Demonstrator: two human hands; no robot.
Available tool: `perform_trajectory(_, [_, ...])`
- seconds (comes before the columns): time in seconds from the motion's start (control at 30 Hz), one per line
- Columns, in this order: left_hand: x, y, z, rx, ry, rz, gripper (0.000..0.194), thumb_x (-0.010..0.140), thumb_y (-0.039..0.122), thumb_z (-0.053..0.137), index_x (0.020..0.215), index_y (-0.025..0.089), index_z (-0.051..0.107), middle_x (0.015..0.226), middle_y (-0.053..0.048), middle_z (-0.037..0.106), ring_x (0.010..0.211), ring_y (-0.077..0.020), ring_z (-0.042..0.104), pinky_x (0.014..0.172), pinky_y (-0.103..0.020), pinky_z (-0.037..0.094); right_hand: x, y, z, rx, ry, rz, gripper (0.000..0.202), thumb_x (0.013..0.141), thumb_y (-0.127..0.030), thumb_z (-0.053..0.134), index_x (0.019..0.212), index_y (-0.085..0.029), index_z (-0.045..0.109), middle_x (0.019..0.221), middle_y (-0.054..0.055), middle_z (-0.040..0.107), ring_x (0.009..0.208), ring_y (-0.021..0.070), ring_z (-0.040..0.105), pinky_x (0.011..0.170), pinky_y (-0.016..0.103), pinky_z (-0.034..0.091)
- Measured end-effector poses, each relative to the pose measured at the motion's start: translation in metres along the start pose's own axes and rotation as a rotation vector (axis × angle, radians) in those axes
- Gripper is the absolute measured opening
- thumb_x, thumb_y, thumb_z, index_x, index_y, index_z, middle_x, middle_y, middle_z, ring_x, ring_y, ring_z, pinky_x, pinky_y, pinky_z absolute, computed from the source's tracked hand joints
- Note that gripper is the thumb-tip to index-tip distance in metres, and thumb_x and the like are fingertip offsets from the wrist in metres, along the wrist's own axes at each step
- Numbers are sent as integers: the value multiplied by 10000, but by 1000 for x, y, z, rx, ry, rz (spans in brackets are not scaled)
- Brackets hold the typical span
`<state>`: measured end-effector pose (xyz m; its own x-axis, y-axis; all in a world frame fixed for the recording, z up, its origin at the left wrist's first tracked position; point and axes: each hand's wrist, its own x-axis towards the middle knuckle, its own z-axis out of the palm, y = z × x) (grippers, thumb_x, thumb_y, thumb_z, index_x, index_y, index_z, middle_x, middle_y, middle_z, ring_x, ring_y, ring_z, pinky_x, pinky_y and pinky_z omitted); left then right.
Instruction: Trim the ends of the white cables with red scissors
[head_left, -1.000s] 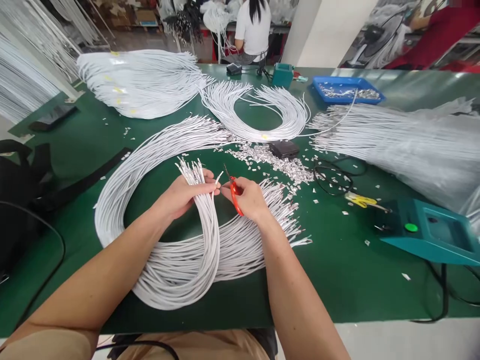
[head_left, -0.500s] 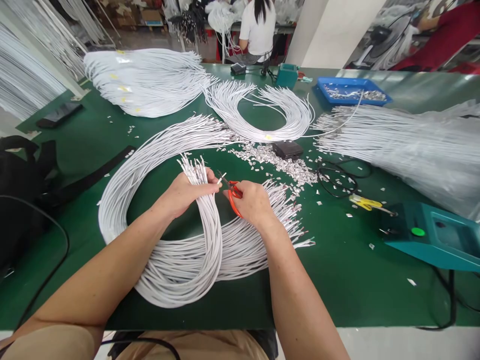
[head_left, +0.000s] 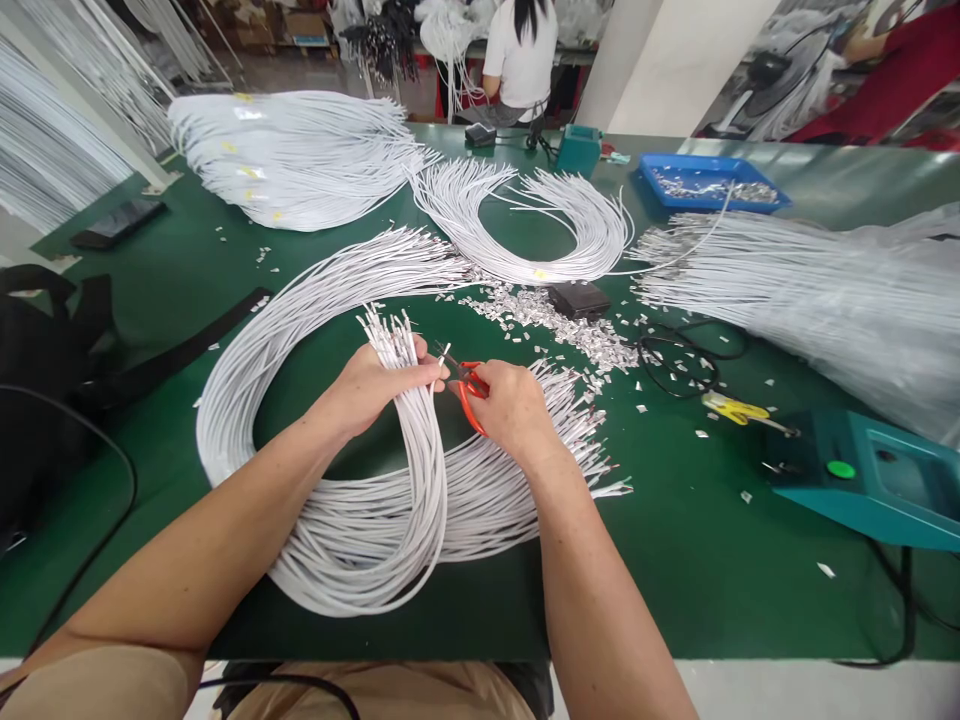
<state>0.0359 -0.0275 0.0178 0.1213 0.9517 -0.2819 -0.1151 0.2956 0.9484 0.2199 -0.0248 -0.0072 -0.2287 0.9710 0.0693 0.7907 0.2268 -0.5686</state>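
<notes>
My left hand (head_left: 379, 385) is closed around a bunch of white cables (head_left: 420, 440) whose cut ends point up past the thumb. One cable end (head_left: 445, 353) sticks out between thumb and forefinger. In my right hand (head_left: 514, 405) are red-handled cutting pliers (head_left: 472, 405), their jaws at that cable end; whether the jaws touch it I cannot tell. The held cables curve up from a large coil of white cables (head_left: 240, 400) lying on the green table. More loose cable ends (head_left: 577, 430) fan out beneath and beside my right wrist.
Small white scraps (head_left: 555, 325) lie around a black box (head_left: 577, 299). Behind are more cable bundles (head_left: 292, 160) and a blue tray (head_left: 712, 165). To the right stand a teal machine (head_left: 862, 480) and yellow-handled pliers (head_left: 735, 408). A person (head_left: 521, 60) sits beyond the table.
One cable in the held bunch now bows out slightly below my left hand. Both hands keep nearly the same place and grip; the view has shifted slightly.
</notes>
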Motion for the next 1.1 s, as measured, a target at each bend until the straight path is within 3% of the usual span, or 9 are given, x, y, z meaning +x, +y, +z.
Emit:
perform_trajectory(0.1, [0, -1, -1, -15, -13, -3, 352, 607, 249, 871, 806, 182, 588, 748, -9, 699, 776, -208, 704, 687, -307, 525, 2, 3, -2, 285, 1, 82, 264, 792, -366, 645, 605, -192, 575, 664, -4, 547, 597, 122, 419, 589, 288, 305])
perform_trajectory(0.27, [0, -4, -2, -39, -62, -38, 365, 633, 263, 858, 859, 184, 583, 809, -27, 721, 761, -204, 699, 705, -347, 553, 6, -2, 0, 1068, 37, 201, 193, 737, -378, 720, 800, -197, 741, 696, -19, 591, 665, 116, 496, 655, 275, 395])
perform_trajectory(0.33, [1, -5, -1, -54, -93, -47, 366, 645, 255, 851, 875, 184, 575, 804, -28, 725, 727, -188, 687, 687, -336, 546, 6, -4, 2, 1217, 28, 201, 184, 727, -360, 742, 822, -204, 766, 676, -22, 589, 657, 107, 493, 667, 274, 404])
perform_trajectory(0.67, [4, -9, 2, -132, -265, -80, 311, 688, 202, 809, 847, 185, 543, 748, -15, 699, 638, -137, 614, 634, -294, 464, 7, -5, -2, 1249, -23, 145, 148, 663, -340, 795, 719, -208, 757, 641, -25, 585, 620, 106, 481, 638, 287, 403])
perform_trajectory(0.83, [5, -12, 2, -112, -206, -116, 364, 633, 217, 851, 833, 187, 549, 706, 17, 655, 632, -129, 605, 630, -277, 454, 5, -14, 2, 1158, 67, 222, 138, 614, -303, 775, 653, -197, 694, 630, -40, 576, 605, 100, 468, 629, 277, 394])
perform_trajectory(0.97, [4, -12, 5, -3, -92, -52, 383, 567, 178, 875, 787, 177, 562, 653, 52, 603, 625, -120, 596, 649, -274, 461, 4, -22, 13, 1066, 183, 329, 164, 586, -289, 770, 619, -192, 642, 606, -51, 554, 604, 105, 458, 609, 270, 370])
perform_trajectory(1.03, [3, -11, 6, 26, -70, -40, 375, 564, 163, 870, 783, 175, 567, 653, 57, 600, 628, -118, 595, 656, -276, 469, 5, -21, 17, 1175, 145, 352, 163, 606, -301, 764, 630, -190, 648, 584, -54, 532, 588, 101, 450, 601, 267, 364])
perform_trajectory(1.1, [3, -10, 7, 13, -89, -49, 341, 600, 177, 854, 793, 175, 572, 674, 43, 629, 645, -125, 612, 665, -282, 478, 7, -16, 19, 1351, 27, 343, 177, 642, -330, 752, 632, -184, 653, 569, -53, 508, 566, 98, 441, 593, 270, 363])
